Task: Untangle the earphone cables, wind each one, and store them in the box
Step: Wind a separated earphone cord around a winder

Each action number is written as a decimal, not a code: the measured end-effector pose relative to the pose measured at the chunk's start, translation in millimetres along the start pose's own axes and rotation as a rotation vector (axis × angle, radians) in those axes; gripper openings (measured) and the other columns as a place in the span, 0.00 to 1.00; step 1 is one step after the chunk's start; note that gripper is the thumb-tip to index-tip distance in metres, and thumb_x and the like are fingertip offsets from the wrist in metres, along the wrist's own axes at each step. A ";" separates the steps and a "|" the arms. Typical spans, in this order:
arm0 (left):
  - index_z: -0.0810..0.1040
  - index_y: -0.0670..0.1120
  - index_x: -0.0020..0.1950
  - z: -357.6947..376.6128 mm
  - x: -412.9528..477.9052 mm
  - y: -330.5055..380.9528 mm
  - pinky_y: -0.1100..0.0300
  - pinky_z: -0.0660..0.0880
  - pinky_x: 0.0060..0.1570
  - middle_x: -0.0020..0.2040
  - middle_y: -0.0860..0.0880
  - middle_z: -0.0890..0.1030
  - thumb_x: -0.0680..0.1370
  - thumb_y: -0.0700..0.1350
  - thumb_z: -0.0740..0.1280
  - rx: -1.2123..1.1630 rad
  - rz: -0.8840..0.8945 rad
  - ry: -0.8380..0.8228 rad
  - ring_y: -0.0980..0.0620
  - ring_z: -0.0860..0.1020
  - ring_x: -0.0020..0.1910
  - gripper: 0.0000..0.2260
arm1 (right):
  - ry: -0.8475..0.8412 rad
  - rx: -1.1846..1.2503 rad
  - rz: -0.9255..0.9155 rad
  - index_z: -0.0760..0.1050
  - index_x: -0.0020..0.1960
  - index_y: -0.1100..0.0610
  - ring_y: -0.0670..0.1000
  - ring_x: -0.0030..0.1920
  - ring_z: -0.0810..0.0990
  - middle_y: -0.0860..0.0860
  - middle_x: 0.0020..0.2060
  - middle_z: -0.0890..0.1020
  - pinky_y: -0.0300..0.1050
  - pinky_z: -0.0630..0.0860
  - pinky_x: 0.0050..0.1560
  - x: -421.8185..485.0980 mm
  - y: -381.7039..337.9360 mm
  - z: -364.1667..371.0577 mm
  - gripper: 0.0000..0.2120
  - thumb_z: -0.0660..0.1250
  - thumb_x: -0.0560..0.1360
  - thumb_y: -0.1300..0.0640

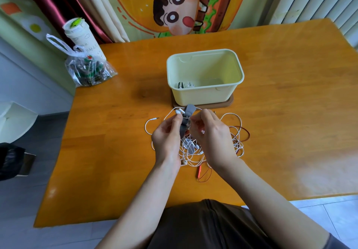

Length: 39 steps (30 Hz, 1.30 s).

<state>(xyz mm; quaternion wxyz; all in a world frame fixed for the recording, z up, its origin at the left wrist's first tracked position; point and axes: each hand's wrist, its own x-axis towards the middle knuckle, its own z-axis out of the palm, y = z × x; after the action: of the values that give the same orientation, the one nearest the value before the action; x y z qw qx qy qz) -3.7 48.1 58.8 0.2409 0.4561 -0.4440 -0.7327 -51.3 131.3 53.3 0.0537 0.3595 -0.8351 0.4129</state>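
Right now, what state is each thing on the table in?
box: open, upright, one wound bundle inside.
white earphone: gripped in the left hand, held above the tangle.
grey strap: against that earphone, pinched by the right hand.
white cable tangle: loose on the table, unwound.
red cable: loose, unwound.
plastic bag: lying on the table.
cup: upright, lid on.

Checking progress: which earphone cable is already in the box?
The white wound bundle in the near-left corner of the box; all others are outside it.
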 end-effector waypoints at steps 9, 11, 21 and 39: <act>0.80 0.45 0.41 -0.7 0.9 -3.0 0.64 0.77 0.34 0.38 0.49 0.83 0.77 0.43 0.69 -0.022 -0.048 0.014 0.51 0.81 0.42 0.05 | -0.082 0.153 0.220 0.75 0.46 0.61 0.50 0.36 0.77 0.51 0.37 0.79 0.42 0.76 0.36 -1.1 -6.5 1.0 0.04 0.68 0.74 0.62; 0.80 0.47 0.41 -0.8 3.2 -5.5 0.65 0.76 0.37 0.38 0.51 0.83 0.77 0.41 0.68 0.039 0.074 0.007 0.52 0.81 0.42 0.05 | -0.116 0.247 0.343 0.75 0.45 0.60 0.45 0.32 0.77 0.47 0.33 0.78 0.34 0.72 0.32 3.8 -5.9 -3.2 0.03 0.68 0.74 0.60; 0.78 0.47 0.43 -3.1 4.1 2.1 0.62 0.75 0.44 0.43 0.48 0.82 0.75 0.41 0.69 0.033 0.249 -0.187 0.52 0.80 0.45 0.02 | -0.138 0.427 0.474 0.72 0.39 0.53 0.51 0.38 0.82 0.49 0.34 0.81 0.55 0.80 0.44 15.3 -16.9 -9.5 0.08 0.63 0.77 0.57; 0.79 0.45 0.41 -4.8 5.4 5.9 0.65 0.76 0.37 0.34 0.53 0.82 0.78 0.36 0.64 -0.024 0.119 -0.153 0.57 0.80 0.36 0.08 | -0.235 0.442 0.552 0.73 0.37 0.57 0.52 0.39 0.84 0.52 0.33 0.83 0.56 0.80 0.46 20.6 -14.4 -11.1 0.06 0.64 0.72 0.59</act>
<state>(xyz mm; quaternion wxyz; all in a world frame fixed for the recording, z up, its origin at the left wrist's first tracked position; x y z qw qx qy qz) -2.3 39.1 60.6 0.2548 0.3686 -0.4784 -0.7552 -59.5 122.1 78.0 -0.2346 0.1685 -0.7918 0.5382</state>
